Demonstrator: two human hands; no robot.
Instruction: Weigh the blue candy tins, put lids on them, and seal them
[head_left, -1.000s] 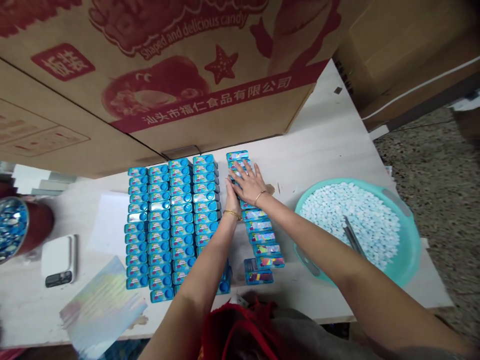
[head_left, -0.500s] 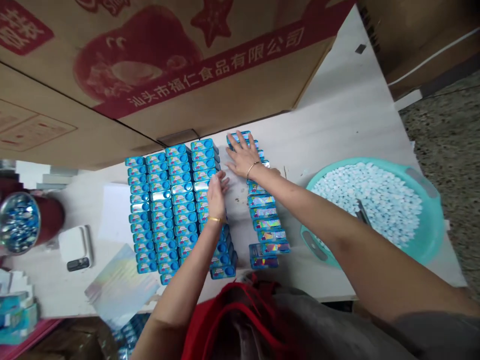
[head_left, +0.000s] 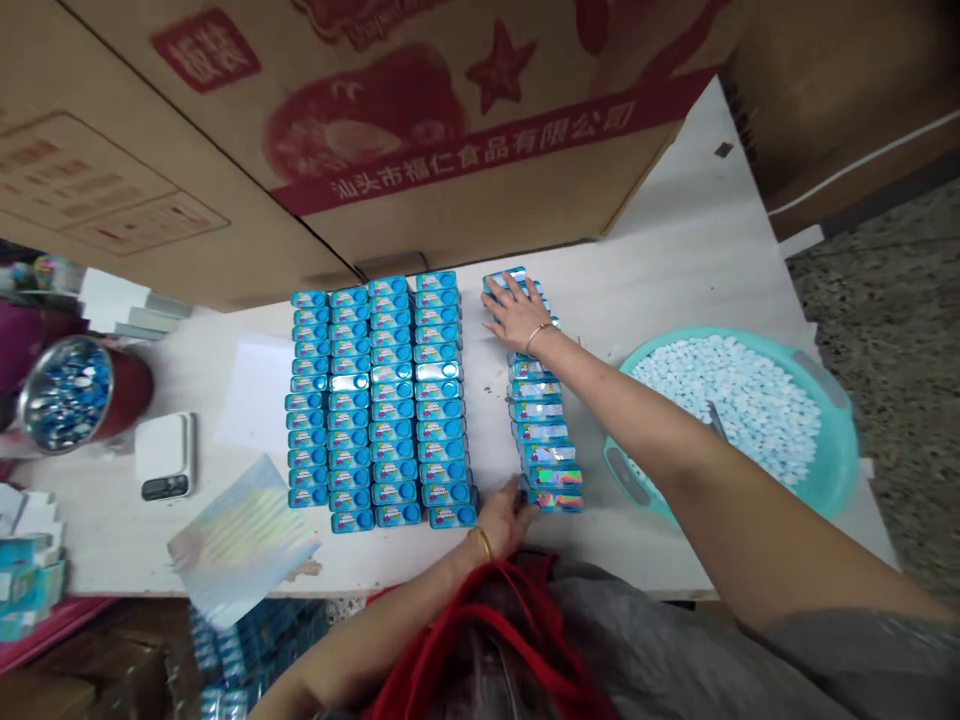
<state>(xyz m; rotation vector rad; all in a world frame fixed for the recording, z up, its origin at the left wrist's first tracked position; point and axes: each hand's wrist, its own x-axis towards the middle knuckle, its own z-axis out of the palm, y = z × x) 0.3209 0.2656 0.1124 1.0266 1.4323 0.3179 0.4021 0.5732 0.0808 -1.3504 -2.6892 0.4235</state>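
Observation:
Small blue tins or boxes with shiny, rainbow-glinting tops form a right-hand column [head_left: 541, 432] on the white table. My right hand [head_left: 516, 318] lies over the far end of that column, fingers spread on the top few tins. At the near end, my left hand [head_left: 504, 515] reaches in from below, its parted fingers against the nearest tin [head_left: 555, 499]. Left of both hands stand several tight columns of matching blue tins [head_left: 394, 408] with printed labels. My right hand hides part of the right-hand column.
A turquoise basin [head_left: 840, 440] of pale tablets stands at right, with a dark scoop-like tool [head_left: 716, 418] in it. Large cartons [head_left: 480, 215] wall off the back. At left are a white scale [head_left: 165, 455], a metal pot [head_left: 105, 395] of shiny blue wrappers, and an iridescent sheet [head_left: 244, 540].
My left hand has moved from the left columns to the near end of the right-hand column. The nearest tins there, earlier jutting out unevenly, now line up better. The view has shifted.

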